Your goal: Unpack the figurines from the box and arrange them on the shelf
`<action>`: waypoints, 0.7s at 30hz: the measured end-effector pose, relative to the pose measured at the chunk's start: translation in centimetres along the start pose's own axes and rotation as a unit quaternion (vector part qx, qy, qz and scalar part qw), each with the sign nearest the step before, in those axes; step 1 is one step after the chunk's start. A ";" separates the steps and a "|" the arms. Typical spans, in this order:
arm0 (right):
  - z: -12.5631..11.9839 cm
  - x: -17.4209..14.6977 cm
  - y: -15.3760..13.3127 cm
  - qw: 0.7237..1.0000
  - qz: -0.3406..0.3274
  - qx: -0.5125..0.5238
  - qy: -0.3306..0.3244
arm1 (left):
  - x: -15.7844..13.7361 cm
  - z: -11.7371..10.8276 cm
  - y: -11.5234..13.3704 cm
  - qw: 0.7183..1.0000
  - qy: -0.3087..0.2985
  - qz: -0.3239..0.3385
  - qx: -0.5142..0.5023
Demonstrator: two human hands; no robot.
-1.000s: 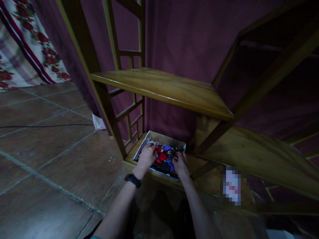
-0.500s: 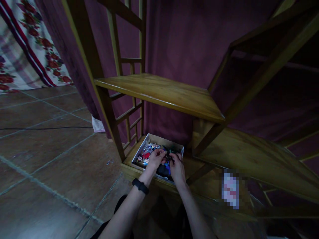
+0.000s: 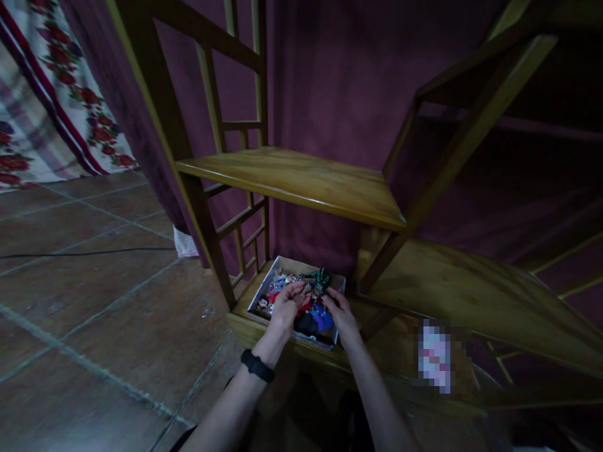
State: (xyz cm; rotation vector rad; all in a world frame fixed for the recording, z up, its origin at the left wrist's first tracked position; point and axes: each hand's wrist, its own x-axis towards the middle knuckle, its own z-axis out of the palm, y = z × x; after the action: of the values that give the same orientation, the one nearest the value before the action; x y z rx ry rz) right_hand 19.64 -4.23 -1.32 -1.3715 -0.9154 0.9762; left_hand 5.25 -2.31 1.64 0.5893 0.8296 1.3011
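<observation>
A shallow cardboard box with white edges holds a jumble of small colourful trinkets, their kind too small to tell. My left hand, a black band on its wrist, is over the middle of the box with its fingers curled together at a small pale patterned piece. Across from it, my right hand reaches over the right rim, fingers bent towards a small dark reddish piece between the hands. Behind the fingers lies a dark green striped bundle. Blue pieces and a black piece sit near the front. My fingertips are partly hidden.
The box stands on the low base of a wooden shelf unit, below a wooden shelf board. A slanted post rises to the right. Purple curtain hangs behind. A blurred-out pale item lies at right. A black cable crosses the tiled floor.
My hands have moved slightly apart, the right one to the right. The green striped bundle and the blue pieces show more clearly now. The view has shifted a little.
</observation>
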 end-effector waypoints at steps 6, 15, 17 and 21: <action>0.0 -0.1 -0.1 0.994 -0.002 0.062 -0.089 | -1.0 0.0 0.1 0.998 -0.047 0.017 0.049; 0.1 -0.9 -1.3 0.988 -0.046 0.077 -0.127 | -2.4 -0.5 0.4 0.960 -0.050 0.115 0.249; 0.2 -1.2 -1.4 0.989 -0.054 0.077 -0.117 | -2.8 -0.9 0.2 0.945 -0.037 0.142 0.294; 0.6 -1.9 -1.4 0.993 -0.039 0.077 -0.084 | -4.0 -1.6 -0.1 0.910 -0.006 0.196 0.365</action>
State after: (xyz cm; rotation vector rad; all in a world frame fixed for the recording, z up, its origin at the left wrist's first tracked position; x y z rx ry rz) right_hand 18.46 -5.78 0.20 -1.1294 -0.9905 1.0902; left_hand 3.82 -6.32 1.43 1.4147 1.2397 1.3176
